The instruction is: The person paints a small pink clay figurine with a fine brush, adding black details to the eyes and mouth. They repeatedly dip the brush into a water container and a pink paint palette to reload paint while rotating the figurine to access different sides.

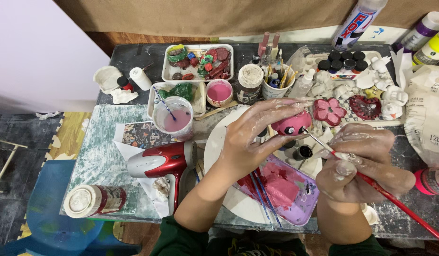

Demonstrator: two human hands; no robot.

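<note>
My left hand (257, 135) grips a small pink painted figure (291, 124) with dark round spots, holding it above the middle of the table. My right hand (359, 163) pinches a thin red-handled paintbrush (390, 196); its tip touches the right side of the pink figure. Both hands are smeared with whitish paint. Below them lies a purple tray (302, 208) holding pink paint and two blue-handled brushes, resting on a white round plate (217, 142).
A red hair dryer (162, 161) lies left of my left arm. Behind it stand a cup of pink water (174, 118), a pink paint pot (219, 92), a brush cup (276, 85), trays of painted pieces (198, 61), white plaster figures (388, 97) and paint bottles (354, 21).
</note>
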